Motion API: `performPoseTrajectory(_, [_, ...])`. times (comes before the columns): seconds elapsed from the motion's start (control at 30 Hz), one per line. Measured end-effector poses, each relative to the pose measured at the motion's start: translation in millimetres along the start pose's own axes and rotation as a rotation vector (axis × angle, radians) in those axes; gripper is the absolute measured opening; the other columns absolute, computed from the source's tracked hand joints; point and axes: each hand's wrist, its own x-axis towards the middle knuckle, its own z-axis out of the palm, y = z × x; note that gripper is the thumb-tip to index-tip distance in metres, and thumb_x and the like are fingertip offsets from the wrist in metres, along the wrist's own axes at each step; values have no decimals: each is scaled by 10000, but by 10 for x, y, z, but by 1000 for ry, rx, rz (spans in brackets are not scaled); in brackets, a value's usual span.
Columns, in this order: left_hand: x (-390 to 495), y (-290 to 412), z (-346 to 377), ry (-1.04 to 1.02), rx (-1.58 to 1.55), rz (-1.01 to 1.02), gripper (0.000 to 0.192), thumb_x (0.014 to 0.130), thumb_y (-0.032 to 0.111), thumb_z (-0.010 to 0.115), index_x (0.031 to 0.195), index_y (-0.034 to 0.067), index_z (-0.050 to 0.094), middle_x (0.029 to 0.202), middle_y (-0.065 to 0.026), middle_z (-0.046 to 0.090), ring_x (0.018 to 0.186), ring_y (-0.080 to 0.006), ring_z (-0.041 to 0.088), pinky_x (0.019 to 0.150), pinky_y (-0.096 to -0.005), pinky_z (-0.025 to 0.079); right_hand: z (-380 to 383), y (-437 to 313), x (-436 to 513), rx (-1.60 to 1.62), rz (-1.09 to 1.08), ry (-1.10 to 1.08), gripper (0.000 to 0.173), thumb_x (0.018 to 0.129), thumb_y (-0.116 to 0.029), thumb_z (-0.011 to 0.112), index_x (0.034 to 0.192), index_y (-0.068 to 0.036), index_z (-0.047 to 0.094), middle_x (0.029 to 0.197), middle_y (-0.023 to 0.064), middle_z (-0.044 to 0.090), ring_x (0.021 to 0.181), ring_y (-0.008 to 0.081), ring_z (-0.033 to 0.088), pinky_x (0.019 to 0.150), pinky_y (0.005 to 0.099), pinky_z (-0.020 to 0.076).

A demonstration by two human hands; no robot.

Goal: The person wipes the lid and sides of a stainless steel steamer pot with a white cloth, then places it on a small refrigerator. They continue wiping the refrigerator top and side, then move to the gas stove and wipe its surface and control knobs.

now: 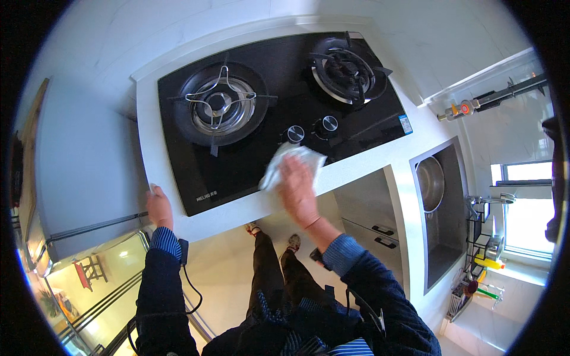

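Observation:
My right hand (297, 189) presses a white cloth (275, 167) flat against the front of a black glass gas hob (236, 178). The hand is blurred, and the cloth lies just below two round control knobs (295, 134). At the left end of the white countertop (153, 147), my left hand (159, 207) rests on the edge with its fingers curled over it. Whether it holds anything there cannot be made out. The left burner (220, 107) carries a three-armed metal stand, and the right burner (349, 73) a dark pan support.
A sink (445, 249) at the right holds a metal pan (429, 183), with a faucet (490, 199) behind it. A gas pipe with a valve (465, 107) runs along the right wall. Drawers (385, 236) sit below the counter, and a pale panel (89, 164) stands at the left.

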Motion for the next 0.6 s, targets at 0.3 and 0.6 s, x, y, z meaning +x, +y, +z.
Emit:
performPoseTrajectory(0.3, [-89,127,-117,-35,0,-35,636,1034,522,306,1141,-30,604,1074,-326,670,1000,-514,639,876,-597,501,-485,769,106,-55,134,-24,551,912,-89,612,1447,-81,482,1545,150,433,1453,335,378,1229,483,251])
performPoseTrajectory(0.6, [-85,130,-81,-47,6,-55,640,1038,514,295,1196,-38,579,1074,-333,669,994,-511,641,878,-593,501,-138,284,59,-103,176,-58,647,879,-111,665,1476,-63,419,1542,191,398,1466,382,330,1216,558,232])
